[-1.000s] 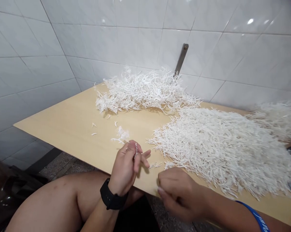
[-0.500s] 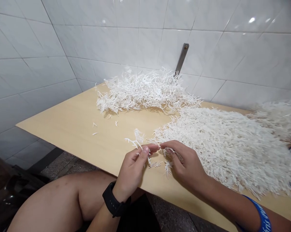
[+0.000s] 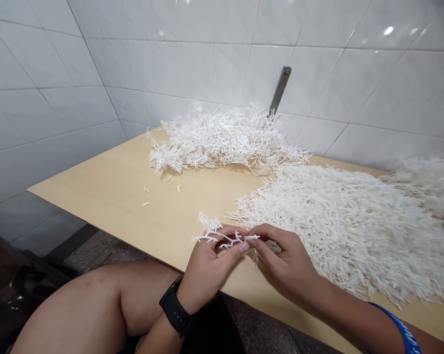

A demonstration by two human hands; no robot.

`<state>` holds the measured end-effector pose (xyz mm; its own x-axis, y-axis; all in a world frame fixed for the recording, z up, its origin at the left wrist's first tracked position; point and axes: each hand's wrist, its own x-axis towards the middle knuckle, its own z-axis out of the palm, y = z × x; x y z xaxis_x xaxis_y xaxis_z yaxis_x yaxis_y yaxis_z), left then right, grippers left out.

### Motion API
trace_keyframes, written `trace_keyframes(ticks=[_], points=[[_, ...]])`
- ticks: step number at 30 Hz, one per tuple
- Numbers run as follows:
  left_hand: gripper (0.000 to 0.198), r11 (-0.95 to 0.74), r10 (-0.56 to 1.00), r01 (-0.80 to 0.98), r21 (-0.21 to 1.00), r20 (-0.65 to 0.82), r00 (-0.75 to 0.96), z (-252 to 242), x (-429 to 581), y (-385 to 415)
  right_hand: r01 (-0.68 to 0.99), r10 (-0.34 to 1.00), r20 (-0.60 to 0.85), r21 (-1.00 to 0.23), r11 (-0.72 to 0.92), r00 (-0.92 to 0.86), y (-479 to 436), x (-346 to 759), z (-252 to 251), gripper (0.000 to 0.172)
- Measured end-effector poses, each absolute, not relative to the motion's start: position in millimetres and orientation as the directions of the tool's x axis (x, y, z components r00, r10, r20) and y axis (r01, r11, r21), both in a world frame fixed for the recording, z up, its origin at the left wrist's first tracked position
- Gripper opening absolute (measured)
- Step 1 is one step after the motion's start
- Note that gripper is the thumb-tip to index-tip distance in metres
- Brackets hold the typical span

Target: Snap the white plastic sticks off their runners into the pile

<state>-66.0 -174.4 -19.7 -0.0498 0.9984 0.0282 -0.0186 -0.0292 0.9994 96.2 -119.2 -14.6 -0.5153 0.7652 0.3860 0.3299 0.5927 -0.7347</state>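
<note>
My left hand (image 3: 210, 263), with a black watch on its wrist, pinches a thin white branched plastic sprig (image 3: 207, 237) between thumb and fingers. From the right, my right hand (image 3: 286, 250) meets it, thumb and forefinger closed on the sprig's right end. The fingertips of both hands nearly touch. A feathery white tuft (image 3: 209, 222) stands out beyond my left fingers; whether it joins the sprig I cannot tell. More white bits (image 3: 256, 260) show just under my right fingers, partly hidden.
A tan board table (image 3: 107, 196) carries a loose white heap of branched pieces (image 3: 222, 140) at the back and a wide pile of small white pieces (image 3: 350, 221) at right. A metal bar (image 3: 280, 91) rises by the tiled wall. Several scraps (image 3: 179, 189) lie left of centre.
My left hand has moved slightly right and turned the sprig to lie nearly level. My right thumb and forefinger have closed on its right end.
</note>
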Motion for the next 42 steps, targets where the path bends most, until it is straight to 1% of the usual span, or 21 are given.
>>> trace_keyframes(ticks=[3, 6, 8, 10, 12, 13, 16, 19, 23, 24, 26, 28, 31, 33, 35, 36, 38, 40, 42], points=[[0.018, -0.018, 0.995, 0.033, 0.999, 0.022, -0.102, -21, -65, -175, 0.369, 0.75, 0.411, -0.683, 0.63, -0.519, -119, 97, -15, 0.013], [0.019, -0.026, 0.991, 0.074, 0.997, 0.035, -0.127, -21, -65, -175, 0.427, 0.711, 0.524, -0.57, 0.702, -0.469, -116, 99, -18, 0.014], [0.021, -0.01, 0.989, 0.1, 0.995, 0.024, -0.143, -20, -65, -175, 0.457, 0.678, 0.592, -0.503, 0.734, -0.436, -113, 101, -20, 0.021], [0.021, -0.011, 0.99, 0.129, 0.992, 0.03, -0.141, -19, -65, -174, 0.47, 0.66, 0.618, -0.472, 0.746, -0.427, -111, 101, -21, 0.031], [0.019, -0.047, 0.994, 0.164, 0.985, 0.063, -0.094, -19, -66, -175, 0.465, 0.656, 0.621, -0.471, 0.75, -0.429, -111, 101, -19, 0.039], [0.019, -0.07, 0.995, 0.182, 0.981, 0.082, -0.06, -19, -66, -175, 0.453, 0.656, 0.619, -0.48, 0.751, -0.432, -112, 101, -18, 0.04], [0.021, -0.12, 0.993, 0.252, 0.96, 0.118, 0.023, -18, -66, -177, 0.391, 0.658, 0.609, -0.529, 0.753, -0.443, -117, 100, -13, 0.034], [0.021, -0.166, 0.986, 0.389, 0.906, 0.161, 0.047, -18, -62, -179, 0.328, 0.672, 0.588, -0.591, 0.737, -0.451, -121, 101, -10, 0.025], [0.016, -0.198, 0.975, 0.604, 0.772, 0.219, 0.039, -19, -53, -180, 0.265, 0.683, 0.587, -0.642, 0.719, -0.435, -123, 103, -11, 0.033], [0.016, -0.204, 0.973, 0.64, 0.741, 0.225, 0.049, -19, -51, -180, 0.268, 0.687, 0.585, -0.644, 0.717, -0.431, -123, 103, -11, 0.032], [0.02, -0.221, 0.97, 0.667, 0.712, 0.234, 0.071, -22, -49, -180, 0.285, 0.701, 0.575, -0.65, 0.705, -0.422, -123, 102, -12, 0.021], [0.027, -0.221, 0.969, 0.624, 0.75, 0.241, 0.054, -23, -50, -181, 0.28, 0.722, 0.569, -0.674, 0.684, -0.394, -123, 102, -11, 0.012], [0.032, -0.137, 0.981, 0.433, 0.891, 0.183, -0.066, -24, -55, -181, 0.212, 0.78, 0.543, -0.761, 0.614, -0.31, -122, 101, -10, 0.007], [0.037, -0.073, 0.98, 0.281, 0.957, 0.122, -0.16, -22, -58, -180, 0.161, 0.854, 0.468, -0.847, 0.507, -0.228, -121, 100, -9, 0.009], [0.046, -0.069, 0.973, 0.199, 0.978, 0.11, -0.204, -20, -60, -180, 0.112, 0.918, 0.365, -0.917, 0.384, -0.158, -121, 100, -8, 0.013], [0.052, -0.091, 0.972, 0.188, 0.978, 0.128, -0.199, -19, -61, -180, 0.086, 0.938, 0.318, -0.939, 0.332, -0.14, -122, 99, -7, 0.015], [0.064, -0.144, 0.976, 0.18, 0.973, 0.169, -0.136, -18, -63, -179, 0.029, 0.955, 0.254, -0.965, 0.261, -0.151, -123, 98, -7, 0.019], [0.063, -0.177, 0.98, 0.095, 0.98, 0.184, -0.071, -18, -67, -180, -0.02, 0.961, 0.19, -0.982, 0.19, -0.201, -123, 96, -7, 0.021], [0.057, -0.192, 0.981, -0.07, 0.979, 0.189, -0.053, -20, -71, -180, -0.067, 0.96, 0.117, -0.992, 0.103, -0.255, -123, 95, -9, 0.023]])
